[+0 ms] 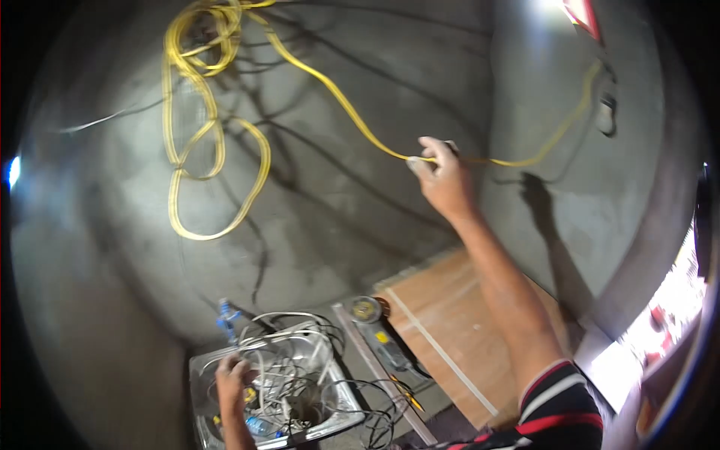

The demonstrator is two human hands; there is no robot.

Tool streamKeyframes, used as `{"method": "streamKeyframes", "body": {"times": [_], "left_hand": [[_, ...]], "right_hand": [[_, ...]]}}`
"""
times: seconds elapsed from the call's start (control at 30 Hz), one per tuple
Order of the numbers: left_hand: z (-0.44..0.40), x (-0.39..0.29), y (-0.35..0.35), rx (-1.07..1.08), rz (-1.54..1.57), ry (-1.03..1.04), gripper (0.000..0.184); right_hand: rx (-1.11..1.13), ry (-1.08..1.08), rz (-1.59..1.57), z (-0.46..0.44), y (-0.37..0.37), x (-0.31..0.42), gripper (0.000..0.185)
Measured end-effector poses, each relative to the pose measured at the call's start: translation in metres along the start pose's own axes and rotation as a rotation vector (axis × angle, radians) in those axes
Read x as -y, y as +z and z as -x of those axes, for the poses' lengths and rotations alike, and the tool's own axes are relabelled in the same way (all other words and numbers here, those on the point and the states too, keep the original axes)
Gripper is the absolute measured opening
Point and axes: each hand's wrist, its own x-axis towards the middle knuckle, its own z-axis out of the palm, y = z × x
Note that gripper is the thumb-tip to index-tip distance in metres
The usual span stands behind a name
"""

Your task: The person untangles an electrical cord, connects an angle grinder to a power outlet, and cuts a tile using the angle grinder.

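My right hand point(442, 176) pinches a yellow cable point(341, 97) between thumb and fingers, in front of the grey wall. From the pinch the cable runs up left to a looped yellow coil point(174, 112) hanging high on the wall, and right across the corner toward the upper right. Down at the lower left, my left hand point(231, 371) is over the left side of a metal sink basin point(346, 397). Its fingers look curled, and what they hold, if anything, is hidden. Tangled grey and white cables point(289, 375) fill the basin, with a plastic bottle point(259, 426) among them.
An angle grinder point(382, 337) lies right of the basin beside a long metal strip point(379, 367). A wooden board point(442, 322) lies under my right arm. A blue fitting point(226, 315) sticks out behind the basin. Bright light comes through an opening point(637, 352) at right.
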Motion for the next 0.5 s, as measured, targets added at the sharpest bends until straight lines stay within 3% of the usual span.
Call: {"method": "streamKeyframes", "body": {"times": [0.07, 0.13, 0.2, 0.23, 0.27, 0.33, 0.37, 0.43, 0.5], "left_hand": [[-0.001, 0.002, 0.011, 0.023, 0.034, 0.008, 0.021], [0.000, -0.002, 0.021, 0.019, 0.031, -0.053, 0.038], [0.009, -0.019, 0.030, 0.048, -0.070, -0.034, 0.037], [0.003, -0.009, 0.022, 0.088, -0.146, -0.024, 0.051], [-0.006, -0.003, 0.013, 0.073, -0.142, -0.023, 0.051], [-0.020, 0.004, -0.004, 0.040, -0.259, 0.162, 0.057], [-0.007, -0.065, 0.004, 0.013, -0.302, 0.155, 0.060], [-0.027, -0.146, -0.004, -0.053, -0.407, 0.447, 0.058], [-0.055, -0.231, 0.004, -0.174, -0.370, 0.793, 0.055]], "right_hand": [[0.014, -0.126, 0.005, -0.024, 0.002, 0.025, 0.040], [0.075, -0.173, -0.009, -0.050, 0.015, 0.042, 0.046], [0.163, -0.199, 0.115, -0.073, 0.037, 0.053, 0.060], [0.312, -0.069, 0.125, -0.084, 0.044, 0.062, 0.070], [0.315, -0.079, 0.113, -0.094, 0.055, 0.064, 0.070], [0.475, 0.215, -0.259, -0.112, 0.083, 0.061, 0.069], [0.454, 0.281, -0.349, -0.114, 0.085, 0.075, 0.066], [0.418, 0.188, -0.323, -0.130, 0.095, 0.083, 0.064], [0.296, 0.069, -0.276, -0.136, 0.111, 0.091, 0.049]]}}
